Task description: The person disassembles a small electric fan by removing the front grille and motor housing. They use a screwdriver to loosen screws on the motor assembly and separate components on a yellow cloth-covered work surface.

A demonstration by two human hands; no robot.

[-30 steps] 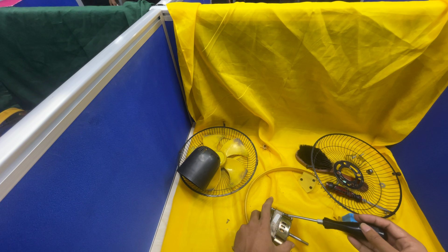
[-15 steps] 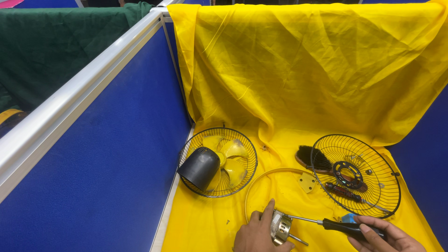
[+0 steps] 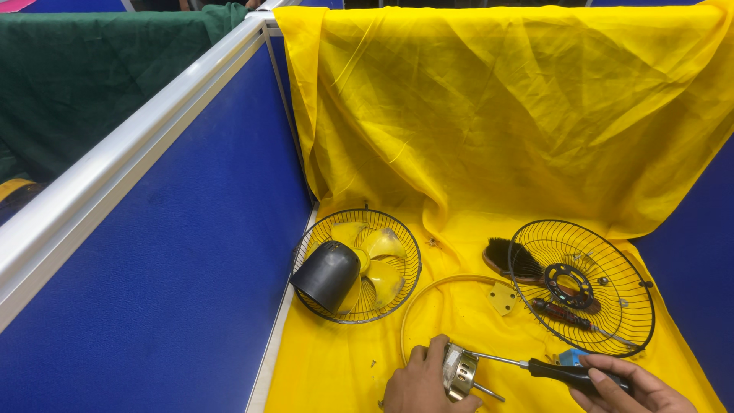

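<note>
Head view: left hand (image 3: 423, 382) fingers gripping motor (image 3: 459, 372), right hand (image 3: 634, 388) fingers clasping screwdriver (image 3: 544, 369).

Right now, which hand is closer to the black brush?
Right. The right hand grips the screwdriver just below the wire guard covering the brush; the left hand holds the metal motor, farther left.

Yellow cloth (image 3: 497, 115), blue partition (image 3: 176, 268), black motor cover (image 3: 327, 275), yellow blades (image 3: 378, 260)

Fan guard (image 3: 355, 265) left, grille (image 3: 581, 287) right, ring (image 3: 451, 306) between, motor (image 3: 459, 372) in front
</note>
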